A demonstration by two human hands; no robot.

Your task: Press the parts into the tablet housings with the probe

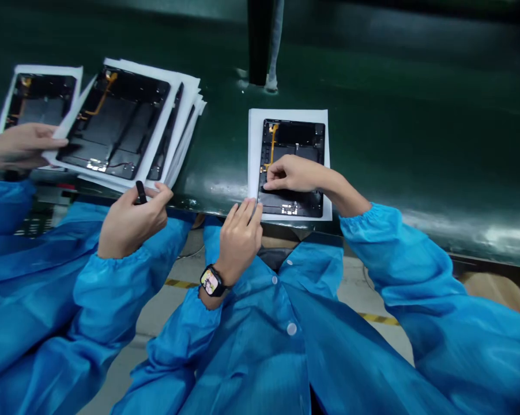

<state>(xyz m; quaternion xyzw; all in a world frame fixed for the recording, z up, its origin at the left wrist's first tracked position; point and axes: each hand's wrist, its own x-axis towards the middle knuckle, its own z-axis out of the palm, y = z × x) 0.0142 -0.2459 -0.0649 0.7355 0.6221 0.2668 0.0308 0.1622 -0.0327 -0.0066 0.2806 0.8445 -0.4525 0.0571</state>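
Head view: my right hand (295, 174) presses fingertips flat, grasping nothing, on the open tablet chassis (291, 168), which lies on a white sheet (253, 144) at the tabletop's (415, 144) near edge. My left hand (239, 237), loosely curled, touches the sheet's six-o'clock edge. At nine o'clock, a co-worker's hands (132, 222) fan stacked chassis (113, 124). Three o'clock lies open.

The green belt (415, 115) lies bare right of the open tablet on its white sheet (255, 144), and between it and the fanned tablet stack (121, 124) at the near-left edge. A dark post (260, 40) blocks the far edge.
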